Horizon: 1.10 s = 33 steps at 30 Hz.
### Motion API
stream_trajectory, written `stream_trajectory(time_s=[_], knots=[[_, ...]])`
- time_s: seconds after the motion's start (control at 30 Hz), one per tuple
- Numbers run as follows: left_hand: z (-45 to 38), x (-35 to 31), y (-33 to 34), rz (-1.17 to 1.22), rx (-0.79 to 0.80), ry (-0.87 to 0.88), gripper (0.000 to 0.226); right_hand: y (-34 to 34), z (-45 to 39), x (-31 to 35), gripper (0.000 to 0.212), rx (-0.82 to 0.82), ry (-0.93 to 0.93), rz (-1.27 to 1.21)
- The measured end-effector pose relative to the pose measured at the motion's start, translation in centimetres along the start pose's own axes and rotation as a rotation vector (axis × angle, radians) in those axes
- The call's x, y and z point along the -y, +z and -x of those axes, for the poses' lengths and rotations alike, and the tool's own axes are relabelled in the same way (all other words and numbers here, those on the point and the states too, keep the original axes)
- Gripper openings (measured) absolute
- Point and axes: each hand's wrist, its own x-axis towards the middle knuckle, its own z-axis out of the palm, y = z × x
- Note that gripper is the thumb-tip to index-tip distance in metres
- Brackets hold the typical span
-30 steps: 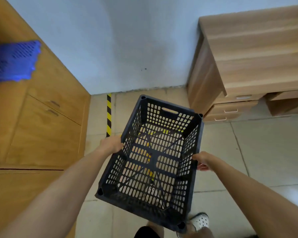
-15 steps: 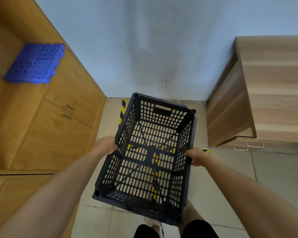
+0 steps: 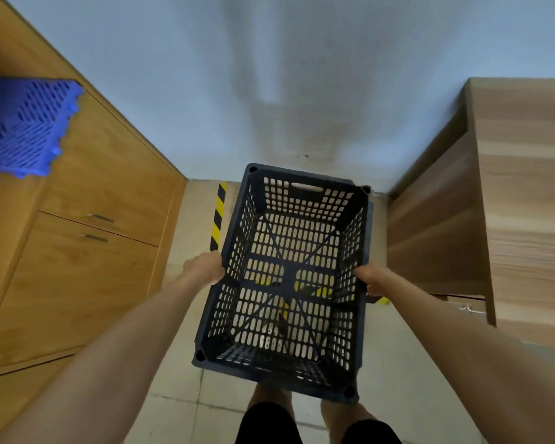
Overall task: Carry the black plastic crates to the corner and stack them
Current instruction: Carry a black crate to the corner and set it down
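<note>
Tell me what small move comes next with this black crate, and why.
Probably lower it straight down. Both hands, left and right, grip the black crate by its long sides, and it hangs above the floor near the wall, between the cabinet and desk.

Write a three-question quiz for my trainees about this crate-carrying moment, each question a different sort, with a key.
1. True or false: both hands grip the black crate.
2. Multiple choice: the blue crate lies on A) the floor B) the wooden cabinet C) the desk.
3. Fill in: the striped tape on the floor is yellow and ____.

Key: 1 true, with the left hand and right hand on opposite long sides; 2 B; 3 black.
</note>
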Motion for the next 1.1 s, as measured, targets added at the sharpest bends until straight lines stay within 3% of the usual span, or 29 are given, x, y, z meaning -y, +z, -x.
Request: stream_trajectory(time_s=[0.07,0.27,0.37,0.5,0.9,1.1], knots=[[-2.1,-0.1,-0.8,0.021,0.019,0.009,0.027,-0.2,-2.6,0.8,0.035,-0.019,0.001,-0.012],[-9.0,-0.1,-4.2,0.236,0.095,0.015,0.026,0.8,0.0,9.2,0.028,-0.073,0.073,-0.055],[-12.6,-0.3,-5.4,0.342,0.116,-0.012,0.037,1.1,-2.9,11.7,0.016,-0.117,0.047,-0.038],[-17.4,-0.7,-6.1,0.277,0.193,0.004,0.038,1.3,-7.9,13.5,0.016,-0.147,0.061,0.044],[-33.0,-4.3,-0.8,0.405,0.105,-0.042,0.037,2.0,-25.0,16.5,0.015,-0.156,0.041,0.112],[-38.4,-6.1,2.2,0.465,0.126,-0.097,0.038,2.6,-30.8,16.2,0.037,-0.110,0.039,0.144]])
